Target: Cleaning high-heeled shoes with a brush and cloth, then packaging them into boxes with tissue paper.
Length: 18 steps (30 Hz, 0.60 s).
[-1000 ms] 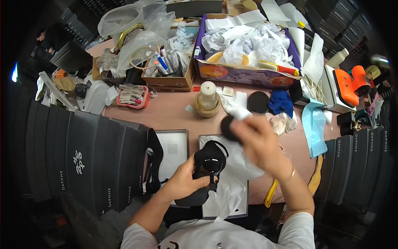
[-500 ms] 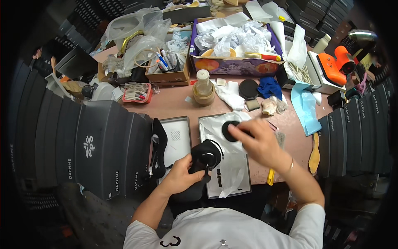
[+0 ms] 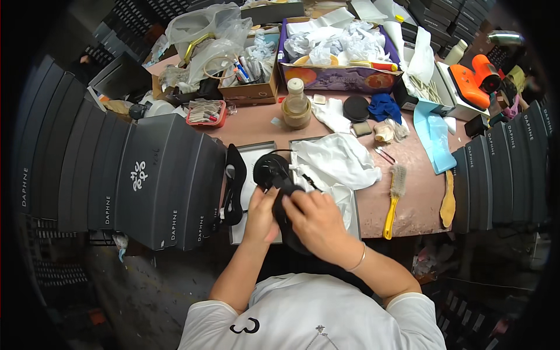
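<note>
We face a pink table [image 3: 373, 207]; its bare surface flanks the brush [image 3: 393, 201], close to the near edge. Boxes [image 3: 154, 201] with pale lettering [image 3: 138, 176] bound the left. Our left hand [image 3: 261, 217] grips the black shoe [image 3: 271, 169] above open trays [image 3: 249, 158]; our right hand [image 3: 321, 224] curls against it, its exact hold unclear.

2 black shoes [image 3: 270, 169], 1 yellow-handled brush [image 3: 391, 218], 1 bottle [image 3: 297, 106], 1 dark-blue cloth [image 3: 385, 108], 1 purple carton [image 3: 344, 80].

1 purple box [image 3: 338, 80] — crumpled white paper [image 3: 347, 44] inside, clear plastic [image 3: 224, 51], pens [image 3: 241, 70]
</note>
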Each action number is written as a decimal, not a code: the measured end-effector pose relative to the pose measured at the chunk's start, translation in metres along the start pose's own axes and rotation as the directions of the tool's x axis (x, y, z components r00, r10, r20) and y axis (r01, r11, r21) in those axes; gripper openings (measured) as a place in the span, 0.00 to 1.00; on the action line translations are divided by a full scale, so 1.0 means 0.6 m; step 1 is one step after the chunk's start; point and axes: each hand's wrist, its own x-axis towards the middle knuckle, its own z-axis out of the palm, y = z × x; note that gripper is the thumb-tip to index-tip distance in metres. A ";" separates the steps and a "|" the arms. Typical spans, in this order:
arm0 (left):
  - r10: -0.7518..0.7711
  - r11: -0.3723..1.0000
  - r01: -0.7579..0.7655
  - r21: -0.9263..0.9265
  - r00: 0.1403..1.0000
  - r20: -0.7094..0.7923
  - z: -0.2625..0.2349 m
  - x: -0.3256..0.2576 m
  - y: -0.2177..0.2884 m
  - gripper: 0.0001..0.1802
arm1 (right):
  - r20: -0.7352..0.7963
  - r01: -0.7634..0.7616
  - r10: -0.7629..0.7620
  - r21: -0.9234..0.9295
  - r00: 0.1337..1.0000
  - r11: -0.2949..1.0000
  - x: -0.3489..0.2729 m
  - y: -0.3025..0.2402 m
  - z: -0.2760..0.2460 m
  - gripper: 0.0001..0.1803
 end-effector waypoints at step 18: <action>-0.043 0.986 0.016 -0.167 0.986 -0.158 -0.042 0.016 0.087 0.20 | 0.030 0.056 -0.071 0.358 0.997 0.932 -0.202 -0.003 -0.024 0.25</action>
